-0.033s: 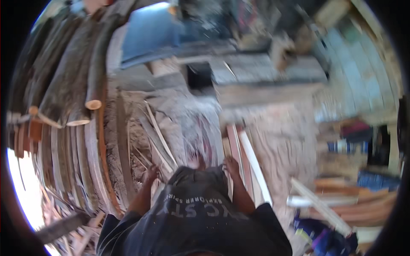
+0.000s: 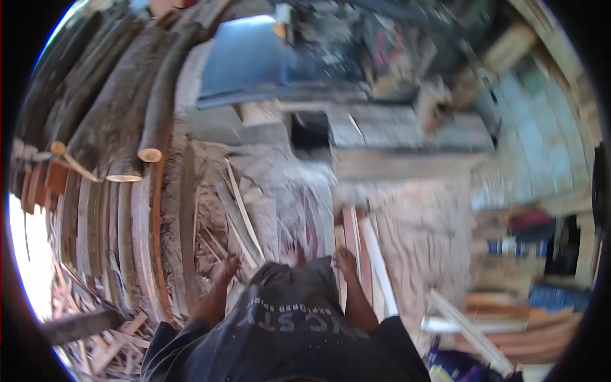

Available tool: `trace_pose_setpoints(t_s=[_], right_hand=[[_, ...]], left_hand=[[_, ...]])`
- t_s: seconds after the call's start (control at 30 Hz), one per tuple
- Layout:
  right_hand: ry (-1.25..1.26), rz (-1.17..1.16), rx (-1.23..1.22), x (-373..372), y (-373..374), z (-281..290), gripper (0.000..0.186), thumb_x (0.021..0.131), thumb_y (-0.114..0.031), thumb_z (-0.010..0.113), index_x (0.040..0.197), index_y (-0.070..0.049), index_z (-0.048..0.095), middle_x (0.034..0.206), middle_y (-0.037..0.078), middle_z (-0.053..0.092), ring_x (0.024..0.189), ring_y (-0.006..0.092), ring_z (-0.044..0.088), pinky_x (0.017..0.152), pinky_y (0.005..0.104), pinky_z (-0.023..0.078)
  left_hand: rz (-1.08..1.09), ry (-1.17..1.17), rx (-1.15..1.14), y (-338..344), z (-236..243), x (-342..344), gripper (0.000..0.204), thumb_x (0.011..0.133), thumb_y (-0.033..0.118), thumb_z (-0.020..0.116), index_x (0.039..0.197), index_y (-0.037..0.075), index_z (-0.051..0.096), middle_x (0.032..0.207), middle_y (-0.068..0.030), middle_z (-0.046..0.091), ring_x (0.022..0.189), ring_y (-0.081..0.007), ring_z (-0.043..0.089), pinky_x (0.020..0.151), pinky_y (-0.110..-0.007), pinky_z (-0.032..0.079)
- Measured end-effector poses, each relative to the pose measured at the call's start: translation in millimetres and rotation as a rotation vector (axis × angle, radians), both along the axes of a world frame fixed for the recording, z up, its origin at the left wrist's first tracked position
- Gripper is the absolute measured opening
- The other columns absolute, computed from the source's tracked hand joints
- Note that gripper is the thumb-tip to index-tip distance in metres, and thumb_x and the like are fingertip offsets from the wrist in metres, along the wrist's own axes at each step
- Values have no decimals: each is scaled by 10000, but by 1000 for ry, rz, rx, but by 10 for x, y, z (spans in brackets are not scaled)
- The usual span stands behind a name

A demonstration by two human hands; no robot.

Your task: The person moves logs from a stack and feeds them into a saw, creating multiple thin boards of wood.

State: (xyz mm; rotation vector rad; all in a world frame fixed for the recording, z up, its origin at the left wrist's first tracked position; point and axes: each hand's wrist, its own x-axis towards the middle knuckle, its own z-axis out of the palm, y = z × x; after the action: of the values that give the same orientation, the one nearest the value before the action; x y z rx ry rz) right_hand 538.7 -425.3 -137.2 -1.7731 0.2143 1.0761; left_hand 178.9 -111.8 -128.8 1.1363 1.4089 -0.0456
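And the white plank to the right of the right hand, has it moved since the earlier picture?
No. The white plank keeps its place to the right of the reddish board; both only shift with the view.

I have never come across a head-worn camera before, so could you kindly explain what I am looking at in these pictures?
There is no machine at work here, just a person with two bare hands. The pictures come from a wide fisheye camera on the person's head, looking down, so straight edges bend near the rim.

At the bottom is the wearer's dark shirt. The left hand and right hand are down at either side, and I can see nothing held in them, though the picture is blurred.

On the dusty ground, thin wooden strips lie ahead of the left hand, and a long pale board lies to the right of the right hand. Logs are stacked at upper left.
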Motion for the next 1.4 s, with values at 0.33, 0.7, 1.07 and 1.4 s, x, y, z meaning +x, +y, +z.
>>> trace_pose_setpoints(t_s=[0.33,0.7,1.07,1.4], right_hand=[[-403,735,-314,739,1475,132,469,850,-373,583,1212,-75,607,1070,153,667,866,249,674,804,351,510],[-304,746,-257,2065,3312,140,412,874,-364,556,1209,-130,610,1097,104,662,1005,254,633,832,354,499],[-237,346,251,3032,5583,1905,627,908,-563,468,1365,-137,415,1271,107,513,1101,245,547,818,422,517],[-185,545,409,2152,4896,1604,772,878,-639,447,1437,-145,251,1414,132,345,1300,312,364,904,527,477]], left_hand=[[65,-116,-103,500,132,1367,511,897,329,592,1301,32,492,985,-149,664,771,-194,621,583,-305,484],[-185,-246,225,2868,456,3615,545,896,377,588,1270,-12,512,921,-133,666,798,-186,629,704,-307,510],[-13,-458,216,3865,1847,5175,782,853,607,537,1399,71,376,1265,-150,533,1137,-252,529,836,-409,486],[-333,-788,421,2864,1534,4455,571,995,383,362,1416,1,312,1393,-161,407,1329,-218,342,1080,-314,311]])
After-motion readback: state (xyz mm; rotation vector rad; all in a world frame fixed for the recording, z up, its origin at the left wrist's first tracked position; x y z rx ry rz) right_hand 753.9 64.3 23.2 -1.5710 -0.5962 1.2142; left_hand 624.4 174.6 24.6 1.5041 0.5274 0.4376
